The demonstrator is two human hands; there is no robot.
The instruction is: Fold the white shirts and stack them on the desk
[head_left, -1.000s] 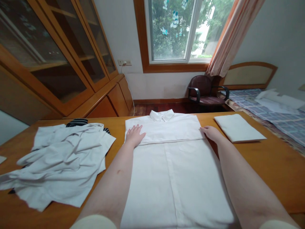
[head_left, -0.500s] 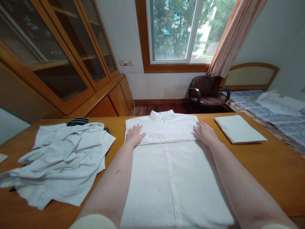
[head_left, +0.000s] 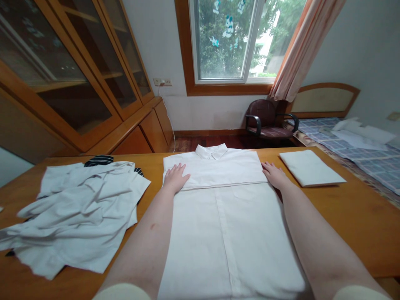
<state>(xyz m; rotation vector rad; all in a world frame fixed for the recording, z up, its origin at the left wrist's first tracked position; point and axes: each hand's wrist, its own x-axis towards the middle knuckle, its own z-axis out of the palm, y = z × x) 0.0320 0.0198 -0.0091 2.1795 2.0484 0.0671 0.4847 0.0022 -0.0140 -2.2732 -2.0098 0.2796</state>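
A white collared shirt lies front up on the table, its collar toward the far edge. Across its upper part runs a flat white folded layer. My left hand rests flat with fingers spread on the left end of this layer. At the right end, my right hand lies beside the shirt's edge with its fingers stretched out. Whether its fingertips press on cloth or on the table, I cannot tell. Neither hand grips anything.
A crumpled pile of white clothes with a black striped piece lies to the left on the wooden table. A flat folded white cloth sits at the right. Beyond are a chair, a bed and a glass-door cabinet.
My right hand has slid outward to the right, off the shirt's upper layer to its edge. My left hand stays on the cloth. The view has shifted slightly.
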